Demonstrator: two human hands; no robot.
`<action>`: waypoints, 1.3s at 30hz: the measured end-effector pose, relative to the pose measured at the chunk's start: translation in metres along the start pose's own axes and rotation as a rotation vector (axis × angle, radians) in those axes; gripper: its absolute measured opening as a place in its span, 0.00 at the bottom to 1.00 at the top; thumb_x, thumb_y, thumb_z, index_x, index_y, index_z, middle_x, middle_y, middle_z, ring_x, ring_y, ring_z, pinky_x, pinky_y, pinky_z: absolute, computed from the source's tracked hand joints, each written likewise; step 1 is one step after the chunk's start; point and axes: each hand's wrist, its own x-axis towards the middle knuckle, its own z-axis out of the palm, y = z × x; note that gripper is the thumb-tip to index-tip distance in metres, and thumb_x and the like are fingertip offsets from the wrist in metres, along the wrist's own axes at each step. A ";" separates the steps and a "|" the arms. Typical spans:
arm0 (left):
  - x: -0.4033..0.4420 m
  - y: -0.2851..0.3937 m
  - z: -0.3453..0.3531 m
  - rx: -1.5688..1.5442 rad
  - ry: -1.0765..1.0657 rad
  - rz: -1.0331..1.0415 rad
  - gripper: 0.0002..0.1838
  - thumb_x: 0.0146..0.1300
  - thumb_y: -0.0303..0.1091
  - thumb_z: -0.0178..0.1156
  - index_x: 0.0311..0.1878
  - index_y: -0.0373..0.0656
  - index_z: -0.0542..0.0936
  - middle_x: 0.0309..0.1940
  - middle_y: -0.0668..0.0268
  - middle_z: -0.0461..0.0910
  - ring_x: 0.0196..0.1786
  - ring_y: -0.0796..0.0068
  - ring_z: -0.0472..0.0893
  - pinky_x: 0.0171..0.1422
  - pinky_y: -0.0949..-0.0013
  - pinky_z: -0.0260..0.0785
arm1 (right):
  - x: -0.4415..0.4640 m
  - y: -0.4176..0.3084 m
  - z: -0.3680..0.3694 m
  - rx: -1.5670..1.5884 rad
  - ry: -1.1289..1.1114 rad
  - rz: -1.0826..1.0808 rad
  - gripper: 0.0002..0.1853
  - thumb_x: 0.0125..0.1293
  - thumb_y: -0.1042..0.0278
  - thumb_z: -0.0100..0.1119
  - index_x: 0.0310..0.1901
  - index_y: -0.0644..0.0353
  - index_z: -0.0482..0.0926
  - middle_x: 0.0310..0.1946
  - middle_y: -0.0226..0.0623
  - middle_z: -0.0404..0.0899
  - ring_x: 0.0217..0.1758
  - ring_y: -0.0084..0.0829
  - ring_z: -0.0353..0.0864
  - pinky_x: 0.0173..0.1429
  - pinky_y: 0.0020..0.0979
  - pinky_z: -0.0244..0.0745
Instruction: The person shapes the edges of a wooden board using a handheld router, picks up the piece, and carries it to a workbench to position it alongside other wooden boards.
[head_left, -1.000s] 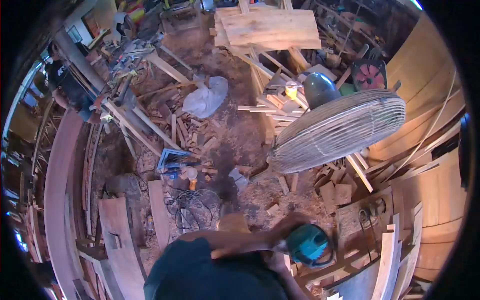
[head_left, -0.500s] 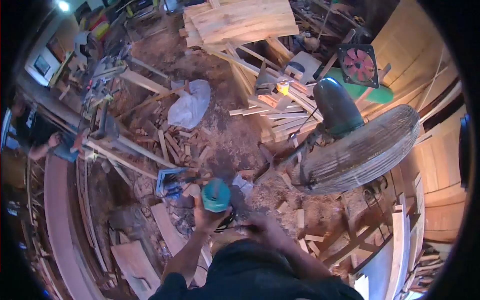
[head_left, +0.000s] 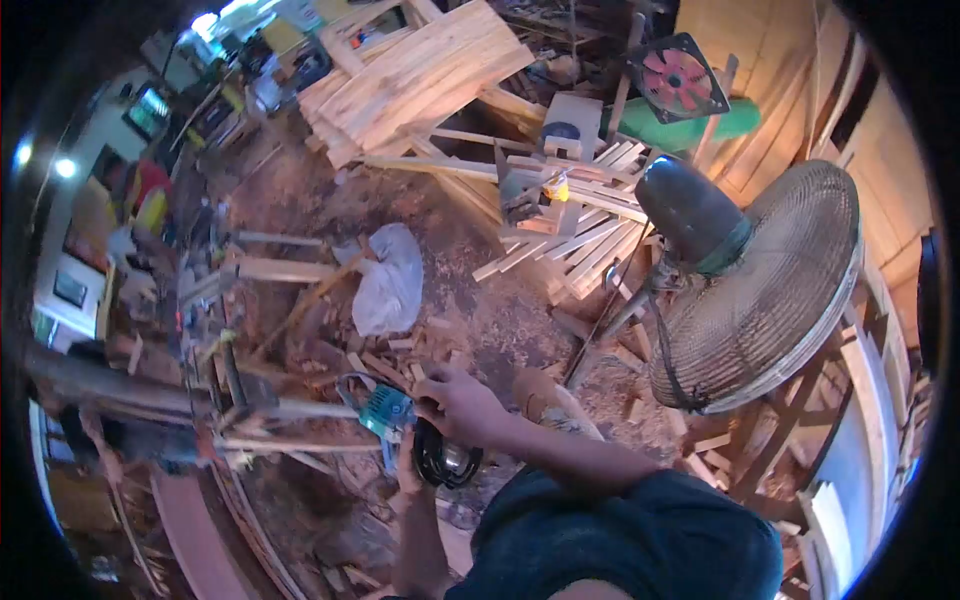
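Observation:
A teal power tool with a black and metal base is held low in front of my body, turned on its side. My left hand grips it from below, partly hidden behind the tool. My right hand reaches over from the right, its fingers closed on the tool where the teal body meets the dark part. A white plastic bag lies on the floor beyond my hands.
A large fan stands at the right, near a pile of wood strips. Wide boards rest farther back. Wood scraps and sawdust cover the floor. A co-worker's arm shows at the left; another person is behind.
The view has turned to the left. The tool has tipped onto its side in my left hand, and my right hand, apart from it half a second ago, has come onto it.

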 end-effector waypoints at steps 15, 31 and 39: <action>0.331 0.082 0.045 0.124 -0.038 -0.282 0.39 0.74 0.57 0.56 0.78 0.43 0.62 0.73 0.59 0.69 0.73 0.60 0.71 0.77 0.53 0.65 | 0.291 0.147 -0.062 0.046 -0.071 0.118 0.13 0.67 0.63 0.61 0.49 0.56 0.85 0.46 0.47 0.83 0.54 0.49 0.80 0.62 0.47 0.73; 0.801 0.065 0.178 0.449 -0.433 -0.718 0.22 0.68 0.37 0.67 0.61 0.39 0.77 0.53 0.59 0.84 0.52 0.61 0.86 0.60 0.54 0.80 | 0.206 0.336 -0.201 0.151 0.836 1.037 0.32 0.66 0.45 0.65 0.64 0.58 0.78 0.56 0.51 0.84 0.60 0.44 0.84 0.65 0.42 0.77; 0.996 -0.043 0.418 1.190 -0.904 -0.791 0.26 0.52 0.34 0.80 0.54 0.43 0.82 0.42 0.66 0.86 0.44 0.71 0.86 0.53 0.64 0.79 | 0.120 0.371 0.082 0.026 1.252 1.865 0.09 0.62 0.65 0.63 0.28 0.60 0.84 0.21 0.29 0.80 0.27 0.23 0.79 0.30 0.32 0.72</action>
